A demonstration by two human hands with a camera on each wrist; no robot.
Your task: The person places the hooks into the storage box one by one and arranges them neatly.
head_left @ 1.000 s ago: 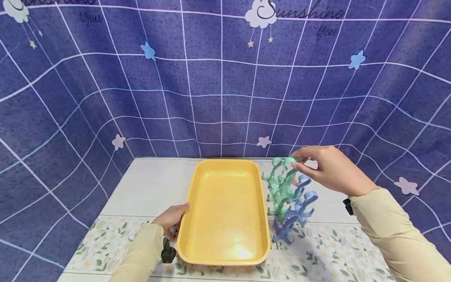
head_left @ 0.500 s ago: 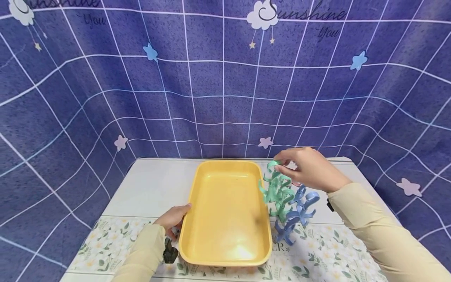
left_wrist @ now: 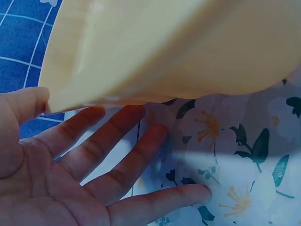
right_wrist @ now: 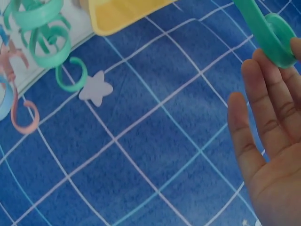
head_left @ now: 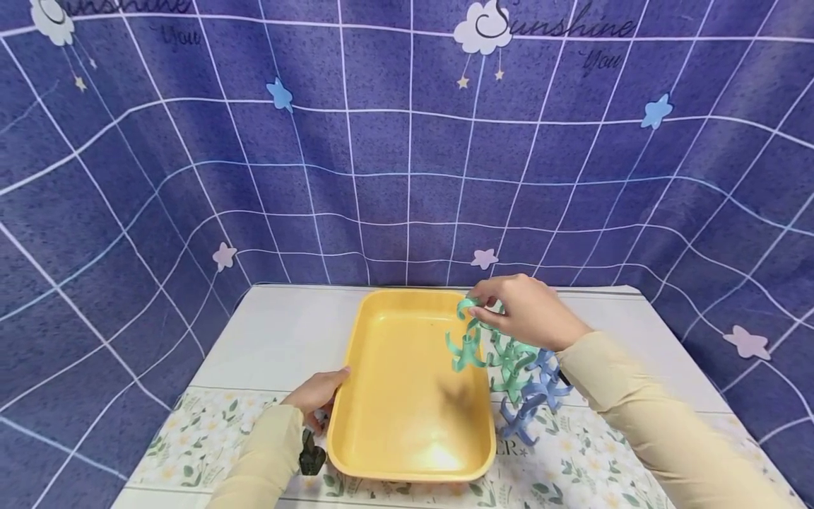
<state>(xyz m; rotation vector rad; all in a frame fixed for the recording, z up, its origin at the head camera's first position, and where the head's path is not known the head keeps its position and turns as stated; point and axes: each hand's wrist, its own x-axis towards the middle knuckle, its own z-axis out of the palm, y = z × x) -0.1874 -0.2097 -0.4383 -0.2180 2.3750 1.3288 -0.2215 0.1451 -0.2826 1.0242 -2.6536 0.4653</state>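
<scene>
My right hand (head_left: 521, 311) pinches the curled top of a green plastic hook (head_left: 468, 351) with several splayed, curved prongs. This hook hangs upright over the right side of a yellow tray (head_left: 407, 396), casting a shadow on the tray's floor. In the right wrist view its curl lies between thumb and fingertips, mostly cut off by the frame edge. My left hand (head_left: 316, 393) holds the tray's left rim, thumb (left_wrist: 33, 101) on the edge and fingers spread beneath. Right of the tray stand more green hooks (head_left: 511, 382) and several blue hooks (head_left: 521, 417), partly overlapped by my right hand and sleeve.
A pink hook (right_wrist: 26, 120) stands among the others, seen in the right wrist view. The white table (head_left: 286, 318) has a floral cloth (head_left: 591, 452) over its front part. A blue gridded curtain (head_left: 407, 141) closes off the back and both sides.
My right hand has moved left from the group of hooks, carrying the green hook from beside the tray to over its right side. My left hand stays on the rim.
</scene>
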